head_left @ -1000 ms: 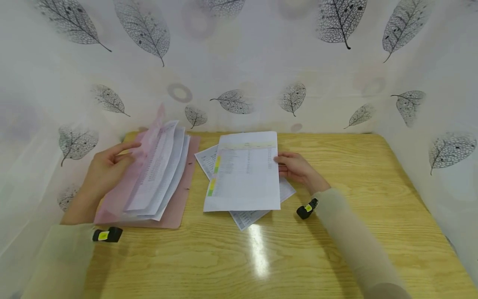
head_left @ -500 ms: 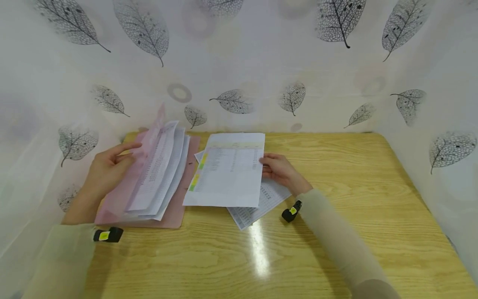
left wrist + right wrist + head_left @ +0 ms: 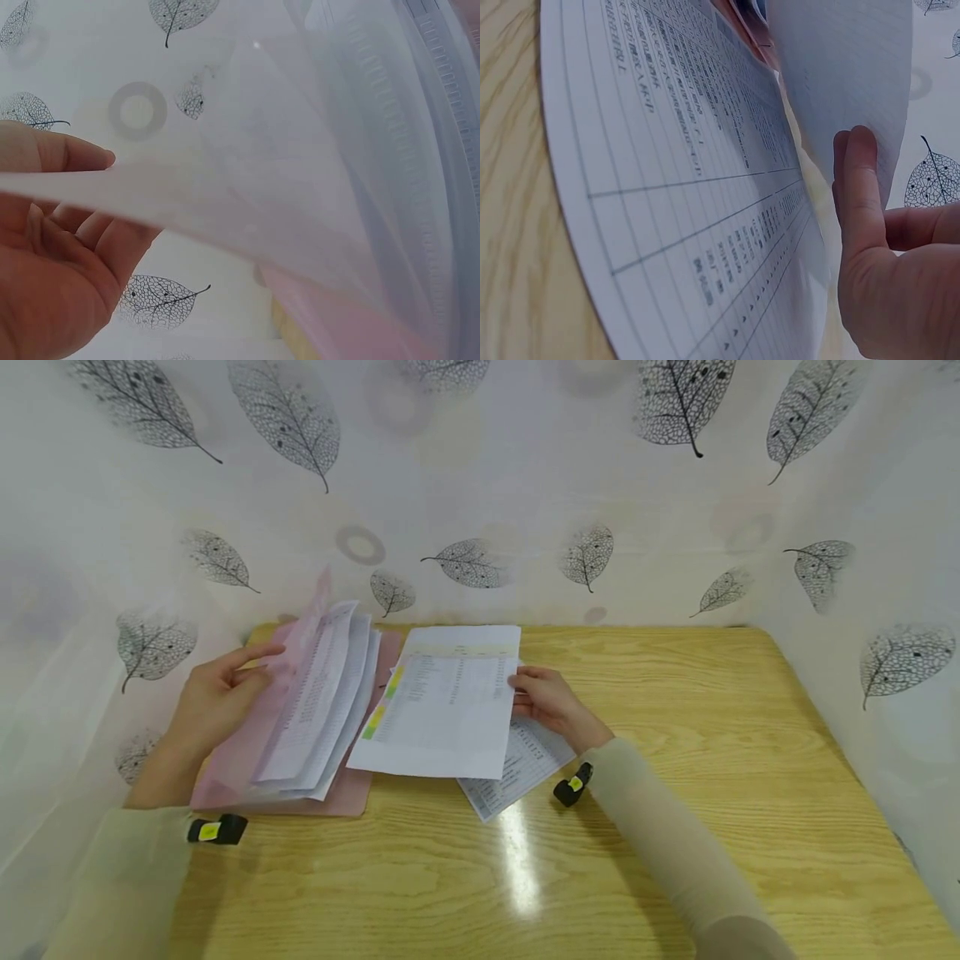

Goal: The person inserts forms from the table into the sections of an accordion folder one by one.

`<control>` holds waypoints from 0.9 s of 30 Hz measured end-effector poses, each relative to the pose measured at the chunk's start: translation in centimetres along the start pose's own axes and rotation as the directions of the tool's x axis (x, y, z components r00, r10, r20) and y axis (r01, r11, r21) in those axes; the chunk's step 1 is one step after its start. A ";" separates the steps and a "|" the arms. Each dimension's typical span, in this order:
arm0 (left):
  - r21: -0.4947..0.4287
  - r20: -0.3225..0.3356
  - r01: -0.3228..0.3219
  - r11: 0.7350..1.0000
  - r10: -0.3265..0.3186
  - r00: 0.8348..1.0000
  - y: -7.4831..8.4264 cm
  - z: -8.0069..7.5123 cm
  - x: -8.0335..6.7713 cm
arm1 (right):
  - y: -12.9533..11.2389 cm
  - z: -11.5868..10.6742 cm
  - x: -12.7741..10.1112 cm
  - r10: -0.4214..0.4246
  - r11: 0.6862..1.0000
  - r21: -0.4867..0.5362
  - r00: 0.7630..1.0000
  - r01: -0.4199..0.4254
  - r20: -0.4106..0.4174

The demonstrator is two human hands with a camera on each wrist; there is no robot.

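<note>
At nine o'clock on the worktop [image 3: 375,893], left hand [image 3: 213,702] pinches flap [image 3: 243,743] of pink folder [image 3: 352,793]; right hand [image 3: 551,700] grips colour-marked sheet [image 3: 450,718], now shifted toward nine o'clock, over folder's edge, so lower sheet [image 3: 525,760] shows more.

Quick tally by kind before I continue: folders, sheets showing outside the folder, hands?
Pink folder: 1
Sheets showing outside it: 2 (held sheet, lower sheet)
Hands: 2 (left hand, right hand)
Total: 5

Raised printed sheet [image 3: 442,727], open pink folder [image 3: 347,795]
</note>
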State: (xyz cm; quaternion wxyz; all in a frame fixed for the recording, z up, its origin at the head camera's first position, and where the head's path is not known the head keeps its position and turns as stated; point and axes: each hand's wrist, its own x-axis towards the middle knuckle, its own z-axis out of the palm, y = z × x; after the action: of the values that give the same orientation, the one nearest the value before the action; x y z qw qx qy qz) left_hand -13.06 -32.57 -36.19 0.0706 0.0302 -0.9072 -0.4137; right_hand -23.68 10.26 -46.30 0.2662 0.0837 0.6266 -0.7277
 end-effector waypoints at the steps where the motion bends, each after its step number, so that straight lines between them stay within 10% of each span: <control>1: -0.001 0.001 0.000 1.000 0.000 1.000 0.0 0.0 0.0 | 0.0 0.0 0.0 -0.002 1.000 -0.005 1.000 0.002 0.000; 27: 0.007 0.015 0.004 1.000 -0.004 1.000 0.4 -0.1 -0.2 | 0.7 -0.4 -0.1 -0.004 0.999 0.032 1.000 0.004 -0.014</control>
State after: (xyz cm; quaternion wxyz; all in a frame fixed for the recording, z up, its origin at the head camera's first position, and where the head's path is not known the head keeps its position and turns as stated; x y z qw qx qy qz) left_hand -12.88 -32.38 -35.80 0.0629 0.0293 -0.9089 -0.4111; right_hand -23.30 10.60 -46.98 0.2590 0.0917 0.6169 -0.7375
